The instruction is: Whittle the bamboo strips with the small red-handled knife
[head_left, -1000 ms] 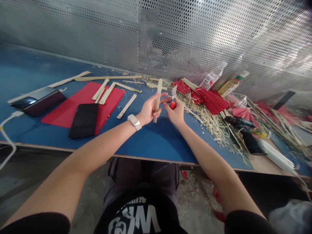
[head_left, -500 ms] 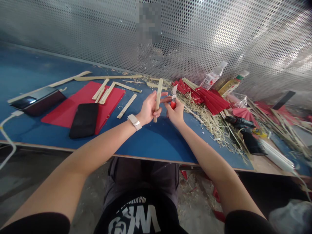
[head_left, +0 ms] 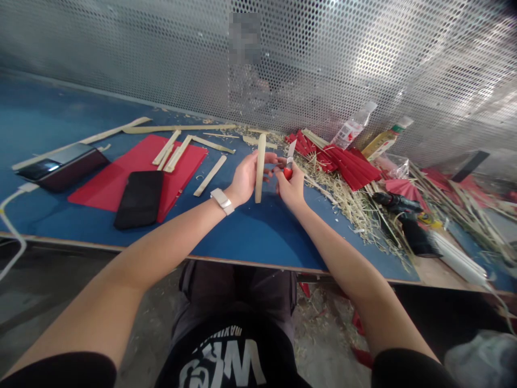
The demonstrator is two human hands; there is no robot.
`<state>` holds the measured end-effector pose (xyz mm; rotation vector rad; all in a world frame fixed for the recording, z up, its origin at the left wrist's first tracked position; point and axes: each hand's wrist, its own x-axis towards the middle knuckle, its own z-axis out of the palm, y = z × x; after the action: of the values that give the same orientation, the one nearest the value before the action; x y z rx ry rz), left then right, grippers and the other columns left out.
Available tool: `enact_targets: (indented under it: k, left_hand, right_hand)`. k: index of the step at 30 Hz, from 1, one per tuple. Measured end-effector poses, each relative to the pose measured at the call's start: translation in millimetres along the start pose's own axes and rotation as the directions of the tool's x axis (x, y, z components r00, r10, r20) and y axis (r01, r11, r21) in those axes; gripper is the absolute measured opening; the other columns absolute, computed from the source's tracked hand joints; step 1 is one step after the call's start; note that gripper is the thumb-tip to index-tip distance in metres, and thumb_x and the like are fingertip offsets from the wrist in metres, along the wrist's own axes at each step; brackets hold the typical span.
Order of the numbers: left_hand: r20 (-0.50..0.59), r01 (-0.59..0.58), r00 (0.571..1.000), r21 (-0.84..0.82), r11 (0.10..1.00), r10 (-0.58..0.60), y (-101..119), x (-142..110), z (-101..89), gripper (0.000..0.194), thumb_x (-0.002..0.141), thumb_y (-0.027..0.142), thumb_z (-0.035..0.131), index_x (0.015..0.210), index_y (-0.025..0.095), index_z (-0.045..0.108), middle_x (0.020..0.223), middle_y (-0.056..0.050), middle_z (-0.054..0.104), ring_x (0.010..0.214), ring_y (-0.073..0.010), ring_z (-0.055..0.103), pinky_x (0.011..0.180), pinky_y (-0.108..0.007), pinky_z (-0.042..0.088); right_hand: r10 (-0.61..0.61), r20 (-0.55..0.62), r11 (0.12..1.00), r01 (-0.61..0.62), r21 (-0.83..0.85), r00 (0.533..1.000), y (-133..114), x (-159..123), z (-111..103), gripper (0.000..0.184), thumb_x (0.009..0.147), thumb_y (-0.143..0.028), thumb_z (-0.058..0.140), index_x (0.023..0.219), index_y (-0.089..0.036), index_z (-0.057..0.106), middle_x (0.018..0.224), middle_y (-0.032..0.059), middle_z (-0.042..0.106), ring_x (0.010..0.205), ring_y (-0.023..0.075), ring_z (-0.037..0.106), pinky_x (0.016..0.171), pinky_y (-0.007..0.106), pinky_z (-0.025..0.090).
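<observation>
My left hand (head_left: pixel 245 178), with a pale watch band on its wrist, holds a flat bamboo strip (head_left: pixel 260 170) nearly upright above the blue table. The strip has a rounded top end and covers part of the fingers. Close beside it on the right, my right hand (head_left: pixel 293 186) is closed around the red handle of a knife (head_left: pixel 290 153), whose blade points up. The fingertips of both hands come near each other behind the strip; whether they touch I cannot tell. A shorter bamboo strip (head_left: pixel 210 175) lies on the table left of my left hand.
Left are a red sheet (head_left: pixel 100 186) bearing bamboo pieces, a black phone (head_left: pixel 139 199) and a cabled device (head_left: pixel 62 164). Right are shavings (head_left: pixel 351 207), red folded fans (head_left: pixel 351 167), two bottles (head_left: pixel 353 126) and a power drill (head_left: pixel 418 234). A perforated metal panel (head_left: pixel 161 59) stands behind.
The bamboo strip has turned slightly and stands a little more upright in my left hand, whose fingers have shifted behind it. The knife blade leans slightly further right.
</observation>
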<state>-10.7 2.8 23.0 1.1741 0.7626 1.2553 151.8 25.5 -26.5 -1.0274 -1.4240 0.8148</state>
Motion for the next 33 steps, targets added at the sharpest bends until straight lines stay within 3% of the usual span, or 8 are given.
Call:
enact_targets:
  k: [5, 9, 16, 18, 20, 24, 29, 33]
  left_hand:
    - [-0.035, -0.069, 0.997, 0.060, 0.996, 0.072, -0.8, 2.3, -3.1, 0.074, 0.115, 0.079, 0.043, 0.143, 0.023, 0.083, 0.123, -0.015, 0.088, 0.112, -0.0302, 0.082, 0.091, -0.041, 0.064]
    - [-0.003, -0.135, 0.991, 0.075, 0.988, 0.136, 0.7, 1.3, -6.5, 0.081, 0.115, 0.083, 0.036, 0.145, 0.025, 0.085, 0.127, -0.014, 0.088, 0.129, -0.0330, 0.079, 0.102, -0.043, 0.064]
    - [0.107, -0.114, 0.989, 0.075, 0.991, 0.105, -5.4, 0.6, -9.6, 0.090, 0.113, 0.090, 0.032, 0.153, 0.026, 0.082, 0.125, -0.013, 0.089, 0.138, -0.0355, 0.079, 0.104, -0.043, 0.066]
    - [0.090, -0.123, 0.989, 0.087, 0.989, 0.115, -10.5, 3.5, -9.5, 0.081, 0.114, 0.086, 0.040, 0.148, 0.027, 0.084, 0.125, -0.013, 0.089, 0.138, -0.0336, 0.079, 0.106, -0.042, 0.067]
    - [0.005, -0.162, 0.987, 0.131, 0.978, 0.163, -14.6, 7.0, -9.8, 0.066, 0.114, 0.078, 0.053, 0.139, 0.027, 0.086, 0.127, -0.015, 0.089, 0.136, -0.0313, 0.081, 0.109, -0.041, 0.067]
    - [-0.149, -0.221, 0.957, 0.188, 0.957, 0.250, -18.1, 12.2, -14.9, 0.042, 0.115, 0.057, 0.071, 0.130, 0.021, 0.083, 0.133, -0.018, 0.088, 0.128, -0.0273, 0.085, 0.114, -0.042, 0.067]
    - [-0.127, -0.212, 0.966, 0.114, 0.971, 0.226, -22.7, 15.6, -23.2, 0.052, 0.109, 0.043, 0.084, 0.154, 0.020, 0.073, 0.138, -0.019, 0.088, 0.133, -0.0289, 0.087, 0.118, -0.045, 0.068]
    - [-0.137, -0.188, 0.969, 0.128, 0.974, 0.205, -22.1, 13.9, -22.6, 0.047, 0.105, 0.044, 0.089, 0.140, 0.014, 0.079, 0.128, -0.020, 0.090, 0.127, -0.0301, 0.089, 0.112, -0.044, 0.072]
  right_hand:
    - [-0.017, 0.011, 1.000, 0.017, 0.003, 1.000, -2.3, -0.7, -0.9, 0.048, 0.101, -0.070, 0.082, 0.121, -0.027, 0.073, 0.089, 0.0005, 0.074, 0.045, 0.0117, 0.054, 0.043, 0.031, 0.048]
    - [-0.030, 0.008, 0.999, 0.030, -0.015, 1.000, -8.6, -3.8, -1.3, 0.050, 0.100, -0.075, 0.081, 0.113, -0.028, 0.072, 0.083, -0.0006, 0.070, 0.046, 0.0127, 0.054, 0.043, 0.030, 0.046]
    - [-0.076, 0.120, 0.997, 0.080, -0.024, 0.990, -20.5, -11.6, -1.5, 0.060, 0.091, -0.084, 0.085, 0.101, -0.027, 0.073, 0.080, 0.0016, 0.072, 0.052, 0.0147, 0.056, 0.045, 0.031, 0.046]
    - [-0.080, 0.133, 0.995, 0.088, -0.053, 0.988, -20.9, -11.8, -0.3, 0.060, 0.088, -0.083, 0.089, 0.098, -0.026, 0.072, 0.083, 0.0025, 0.073, 0.059, 0.0159, 0.060, 0.047, 0.030, 0.048]
    - [-0.077, 0.122, 0.995, 0.085, -0.057, 0.990, -19.6, -10.9, 0.7, 0.060, 0.087, -0.082, 0.091, 0.095, -0.026, 0.070, 0.084, 0.0024, 0.072, 0.059, 0.0156, 0.061, 0.048, 0.030, 0.048]
    - [-0.083, -0.002, 0.996, 0.083, -0.042, 0.997, -13.7, -6.5, -0.8, 0.061, 0.090, -0.085, 0.086, 0.097, -0.028, 0.065, 0.074, -0.0025, 0.063, 0.048, 0.0133, 0.054, 0.042, 0.030, 0.044]
    - [-0.057, -0.121, 0.998, 0.057, -0.002, 0.991, -6.7, -0.1, -5.1, 0.062, 0.092, -0.086, 0.085, 0.099, -0.028, 0.061, 0.067, -0.0064, 0.056, 0.041, 0.0119, 0.050, 0.037, 0.029, 0.037]
    - [-0.039, -0.135, 0.999, 0.038, -0.011, 0.990, -4.5, 2.9, -6.2, 0.062, 0.094, -0.086, 0.082, 0.100, -0.028, 0.061, 0.069, -0.0062, 0.058, 0.042, 0.0113, 0.052, 0.037, 0.028, 0.036]
